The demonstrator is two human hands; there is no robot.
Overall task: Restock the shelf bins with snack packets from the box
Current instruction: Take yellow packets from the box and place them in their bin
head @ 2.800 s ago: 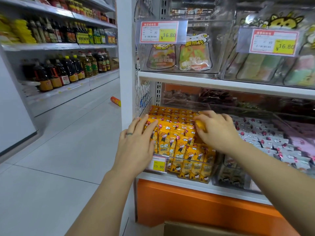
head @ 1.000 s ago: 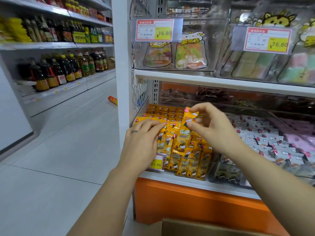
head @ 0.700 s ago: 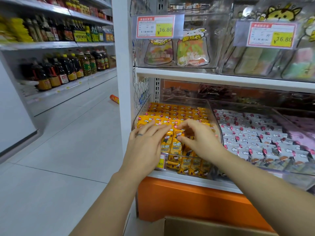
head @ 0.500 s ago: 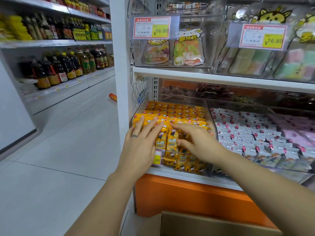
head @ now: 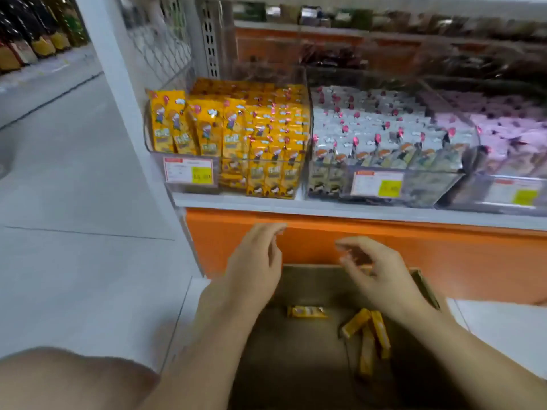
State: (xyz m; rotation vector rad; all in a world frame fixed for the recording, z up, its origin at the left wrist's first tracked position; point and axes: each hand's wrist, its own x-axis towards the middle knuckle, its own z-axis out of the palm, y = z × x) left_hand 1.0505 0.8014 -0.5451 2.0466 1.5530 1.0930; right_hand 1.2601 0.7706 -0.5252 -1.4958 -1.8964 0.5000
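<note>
Left hand (head: 254, 267) and right hand (head: 381, 275) hover over the box (head: 310, 279), fingers relaxed, holding nothing. Yellow packets (head: 367, 329) lie in the box; a full bin (head: 233, 184) stands above it.

Before you, the bin (head: 220, 186) is clear, glossy plastic; its yellow packets (head: 236, 128) look like shiny foil, though blur hides detail. Your box (head: 299, 281) is matt brown cardboard; the orange panel (head: 458, 255) looks smooth.
</note>
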